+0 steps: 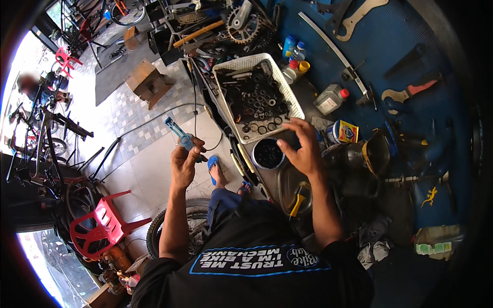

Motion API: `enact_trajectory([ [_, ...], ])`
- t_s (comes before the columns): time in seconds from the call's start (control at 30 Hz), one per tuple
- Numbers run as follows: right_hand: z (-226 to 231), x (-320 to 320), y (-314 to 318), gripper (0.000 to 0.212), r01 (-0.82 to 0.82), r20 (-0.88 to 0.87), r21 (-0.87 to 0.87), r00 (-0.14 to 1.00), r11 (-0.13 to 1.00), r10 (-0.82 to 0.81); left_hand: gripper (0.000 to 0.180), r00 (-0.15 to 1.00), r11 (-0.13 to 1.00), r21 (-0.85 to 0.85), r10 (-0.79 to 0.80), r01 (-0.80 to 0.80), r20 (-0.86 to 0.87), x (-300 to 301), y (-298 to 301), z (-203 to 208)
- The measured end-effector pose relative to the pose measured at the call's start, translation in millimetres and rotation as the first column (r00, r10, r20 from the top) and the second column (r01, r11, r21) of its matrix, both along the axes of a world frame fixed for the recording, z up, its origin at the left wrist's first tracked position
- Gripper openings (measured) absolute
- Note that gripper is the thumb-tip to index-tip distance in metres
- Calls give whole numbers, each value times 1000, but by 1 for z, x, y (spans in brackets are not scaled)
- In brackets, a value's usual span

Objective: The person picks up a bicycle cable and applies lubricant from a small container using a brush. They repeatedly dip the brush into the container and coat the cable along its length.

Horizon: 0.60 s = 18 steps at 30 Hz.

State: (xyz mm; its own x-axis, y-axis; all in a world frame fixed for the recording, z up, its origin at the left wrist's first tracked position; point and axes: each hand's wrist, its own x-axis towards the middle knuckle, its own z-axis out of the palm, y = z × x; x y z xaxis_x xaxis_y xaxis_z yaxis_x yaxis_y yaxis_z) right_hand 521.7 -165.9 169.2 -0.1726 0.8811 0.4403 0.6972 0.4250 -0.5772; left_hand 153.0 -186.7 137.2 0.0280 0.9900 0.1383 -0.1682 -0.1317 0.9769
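My left hand (184, 163) is closed around a slim blue tool (177, 132), held up over the tiled floor; its narrow forked end points up and to the left. The exact kind of tool cannot be made out. My right hand (302, 149) holds nothing, its fingers apart and half curled. Just left of its thumb stands a round white tub (254, 160) filled with small dark parts. Beyond both lies a white plastic basket (296, 102) on the bench, holding many metal rings, bearings and other small bike parts.
To the right of the basket stand a grey bottle with a red cap (331, 99) and several smaller bottles. Tools hang on the blue wall panel (395, 31). A red plastic chair (105, 226) and a bike tyre (156, 226) sit at left. Another person (38, 90) is far off among bikes.
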Motion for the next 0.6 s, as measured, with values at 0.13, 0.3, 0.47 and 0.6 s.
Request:
enact_trajectory([
  [0.13, -15, -1, -26, 63, -39, 223, -163, 972, 986, 75, 19, 997, 999, -50, 14, -18, -72, 12, -1, -3],
  [0.3, -41, -14, -37, 75, -13, 406, -242, 907, 970, 113, 20, 991, 999, -43, 0, -6, -131, 33, 2, -11],
  [0.47, -46, -25, -35, 80, -2, 440, -310, 886, 951, 145, 24, 972, 990, -131, -80, 52, -219, 42, 2, -14],
  [0.6, -47, -29, -29, 80, -26, 430, -301, 889, 953, 160, 23, 969, 992, -120, -74, 47, -237, 48, 2, -10],
])
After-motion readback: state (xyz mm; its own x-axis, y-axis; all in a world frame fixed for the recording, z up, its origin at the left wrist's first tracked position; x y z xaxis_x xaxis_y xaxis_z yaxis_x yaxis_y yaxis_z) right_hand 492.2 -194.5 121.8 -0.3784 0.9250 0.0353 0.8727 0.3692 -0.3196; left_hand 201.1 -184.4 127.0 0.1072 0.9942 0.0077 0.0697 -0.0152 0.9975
